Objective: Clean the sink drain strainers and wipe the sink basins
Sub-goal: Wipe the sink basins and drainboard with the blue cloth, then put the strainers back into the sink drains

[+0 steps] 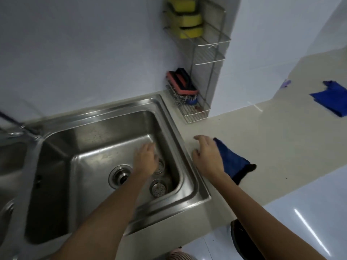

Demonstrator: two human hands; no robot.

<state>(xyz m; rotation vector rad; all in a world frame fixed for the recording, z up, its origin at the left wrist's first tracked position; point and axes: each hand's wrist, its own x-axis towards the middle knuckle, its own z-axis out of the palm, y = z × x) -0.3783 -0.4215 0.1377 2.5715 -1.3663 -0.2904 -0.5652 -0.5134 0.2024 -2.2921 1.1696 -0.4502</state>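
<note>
My left hand [147,159] reaches down into the right steel basin [97,147], fingers spread and blurred, lying over one round perforated strainer [161,167]. Only that strainer's right side shows. A second strainer [158,188] sits on the basin floor just in front of it, near the right wall. The open drain hole [121,176] lies to their left. My right hand [206,154] rests on the counter at the sink's right rim, fingers apart. A dark blue cloth [233,163] lies on the counter against that hand's outer side.
A wire rack [197,111] in the back corner holds a scrub brush [183,83] and steel wool; its upper shelf holds yellow sponges [187,17]. Another blue cloth [332,98] lies far right on the beige counter [272,139]. The left basin [11,166] shows at the left edge.
</note>
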